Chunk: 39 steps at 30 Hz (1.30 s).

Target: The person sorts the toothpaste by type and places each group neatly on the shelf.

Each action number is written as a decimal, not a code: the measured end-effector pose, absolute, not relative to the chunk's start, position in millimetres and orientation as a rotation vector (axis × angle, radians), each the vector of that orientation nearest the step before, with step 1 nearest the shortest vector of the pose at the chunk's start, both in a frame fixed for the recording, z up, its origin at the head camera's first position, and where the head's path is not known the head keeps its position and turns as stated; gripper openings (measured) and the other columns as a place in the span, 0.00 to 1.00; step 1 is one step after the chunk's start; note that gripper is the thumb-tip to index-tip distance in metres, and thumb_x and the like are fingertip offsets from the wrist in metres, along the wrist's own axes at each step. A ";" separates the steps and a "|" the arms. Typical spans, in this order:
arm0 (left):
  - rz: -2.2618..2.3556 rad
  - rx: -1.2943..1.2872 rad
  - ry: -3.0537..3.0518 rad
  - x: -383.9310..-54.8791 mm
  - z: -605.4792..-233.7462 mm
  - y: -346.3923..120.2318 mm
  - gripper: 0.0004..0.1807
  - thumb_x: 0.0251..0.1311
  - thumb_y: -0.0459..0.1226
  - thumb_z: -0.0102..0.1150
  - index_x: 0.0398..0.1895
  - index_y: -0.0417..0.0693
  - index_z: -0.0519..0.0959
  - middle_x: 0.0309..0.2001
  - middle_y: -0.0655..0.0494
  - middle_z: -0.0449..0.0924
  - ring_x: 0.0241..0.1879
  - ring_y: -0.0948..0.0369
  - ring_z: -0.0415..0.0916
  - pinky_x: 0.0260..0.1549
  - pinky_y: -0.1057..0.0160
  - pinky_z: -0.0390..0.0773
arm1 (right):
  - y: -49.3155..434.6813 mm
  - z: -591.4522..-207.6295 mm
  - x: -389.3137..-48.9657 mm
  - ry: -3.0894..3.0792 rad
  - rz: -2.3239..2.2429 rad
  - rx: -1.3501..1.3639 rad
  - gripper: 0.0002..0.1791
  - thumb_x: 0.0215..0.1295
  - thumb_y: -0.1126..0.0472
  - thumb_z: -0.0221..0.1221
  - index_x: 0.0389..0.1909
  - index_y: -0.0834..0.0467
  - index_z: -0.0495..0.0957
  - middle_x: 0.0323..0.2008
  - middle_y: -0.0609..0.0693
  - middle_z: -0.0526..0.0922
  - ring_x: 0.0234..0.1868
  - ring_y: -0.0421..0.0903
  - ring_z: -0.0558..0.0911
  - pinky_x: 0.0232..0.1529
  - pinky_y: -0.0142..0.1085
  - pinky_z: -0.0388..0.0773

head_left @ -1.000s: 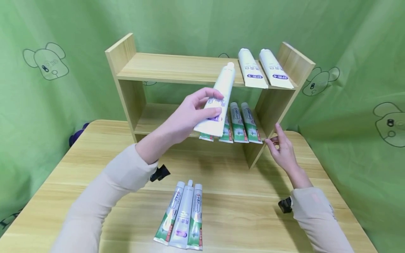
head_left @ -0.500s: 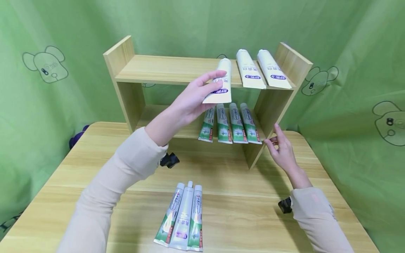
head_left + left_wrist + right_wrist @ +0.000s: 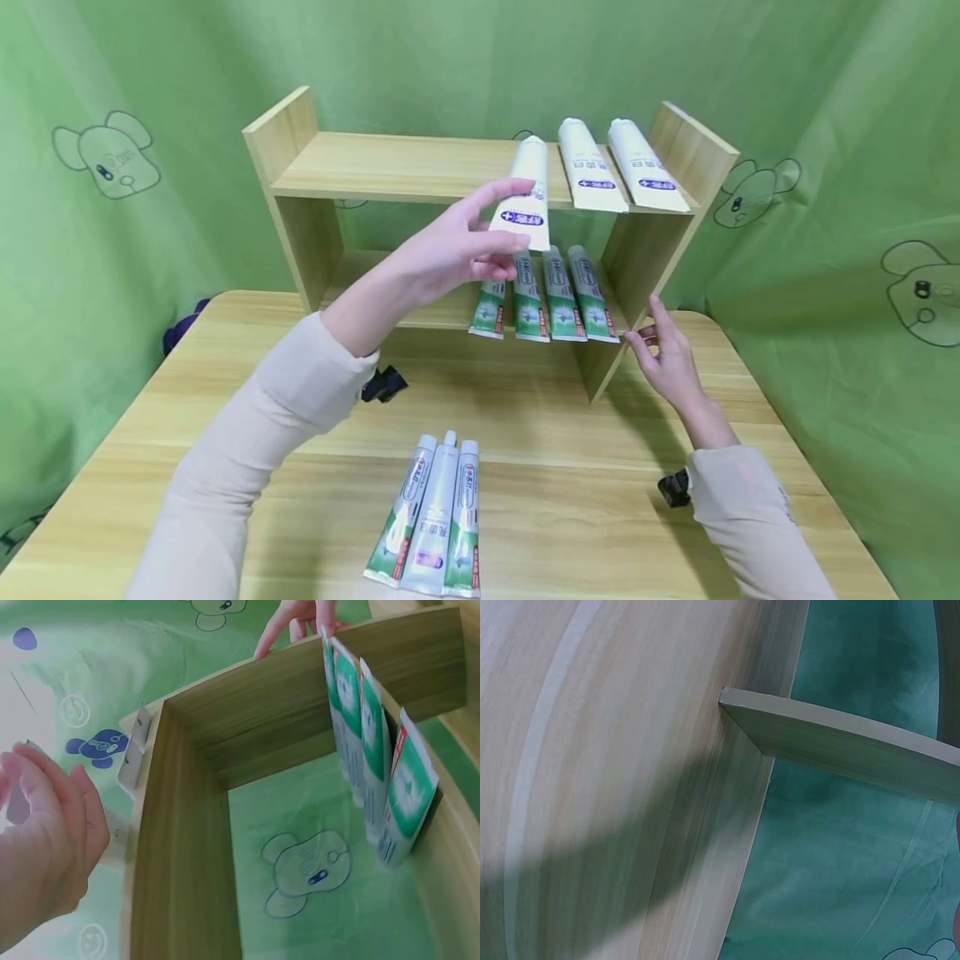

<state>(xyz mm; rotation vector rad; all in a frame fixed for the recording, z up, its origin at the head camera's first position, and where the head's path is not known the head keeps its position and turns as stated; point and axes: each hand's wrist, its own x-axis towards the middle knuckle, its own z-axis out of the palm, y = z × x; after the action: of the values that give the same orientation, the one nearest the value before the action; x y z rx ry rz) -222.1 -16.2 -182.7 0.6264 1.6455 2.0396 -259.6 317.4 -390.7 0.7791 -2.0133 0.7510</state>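
A flat-ended white tube (image 3: 525, 220), purple-labelled, is pinched by the left hand (image 3: 446, 254); the right hand (image 3: 669, 358) is spread against the shelf (image 3: 397, 164).

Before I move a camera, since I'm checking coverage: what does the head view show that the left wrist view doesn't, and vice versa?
Only the head view: three tubes side by side on the tabletop, the held white tube's label, both sleeves.

Only the left wrist view: smiling faces printed on the green cloth.

Both: the left hand, the right hand touching the wooden shelf, and four green-ended tubes on it.
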 end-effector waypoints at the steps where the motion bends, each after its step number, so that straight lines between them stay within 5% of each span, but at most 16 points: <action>1: 2.023 0.649 1.673 -221.1 -182.8 -17.4 0.35 0.58 0.23 0.50 0.67 0.56 0.57 0.44 0.44 0.69 0.26 0.60 0.71 0.24 0.72 0.79 | 317.2 -390.7 -259.8 -2.010 0.752 0.784 0.33 0.67 0.47 0.47 0.68 0.57 0.52 0.34 0.67 0.74 0.23 0.51 0.74 0.30 0.17 0.75; 13: 1.624 0.917 2.501 -226.2 -181.3 -15.0 0.32 0.55 0.40 0.62 0.64 0.52 0.64 0.37 0.48 0.74 0.21 0.55 0.74 0.19 0.69 0.75 | 315.1 -391.1 -259.4 -2.007 0.776 0.799 0.33 0.67 0.49 0.47 0.69 0.58 0.51 0.33 0.68 0.74 0.24 0.48 0.73 0.32 0.13 0.72; 22: 1.880 0.779 2.258 -238.4 -184.5 -9.2 0.32 0.58 0.34 0.58 0.67 0.51 0.61 0.39 0.45 0.74 0.17 0.62 0.72 0.16 0.71 0.77 | 314.7 -391.1 -259.8 -2.007 0.766 0.794 0.33 0.67 0.48 0.47 0.68 0.59 0.52 0.34 0.67 0.74 0.24 0.49 0.74 0.32 0.15 0.74; 30: 1.997 0.681 2.053 -245.4 -187.4 -1.8 0.32 0.60 0.33 0.55 0.68 0.56 0.59 0.22 0.49 0.72 0.12 0.62 0.69 0.11 0.72 0.74 | 315.5 -389.9 -259.3 -2.011 0.785 0.797 0.33 0.67 0.51 0.49 0.69 0.58 0.51 0.37 0.68 0.73 0.25 0.48 0.74 0.35 0.12 0.71; 39: 2.056 0.633 1.972 -251.4 -191.4 10.7 0.32 0.62 0.35 0.54 0.68 0.60 0.57 0.22 0.48 0.70 0.12 0.61 0.69 0.12 0.70 0.78 | 316.0 -390.5 -259.0 -2.011 0.767 0.792 0.33 0.67 0.51 0.48 0.69 0.57 0.51 0.38 0.68 0.73 0.24 0.48 0.74 0.30 0.17 0.75</action>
<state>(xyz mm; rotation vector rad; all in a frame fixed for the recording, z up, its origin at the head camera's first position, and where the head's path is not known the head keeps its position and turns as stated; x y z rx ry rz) -251.4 10.7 -191.4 0.6332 1.9720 2.0559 -259.0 316.0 -390.5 0.7924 -2.0114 0.7666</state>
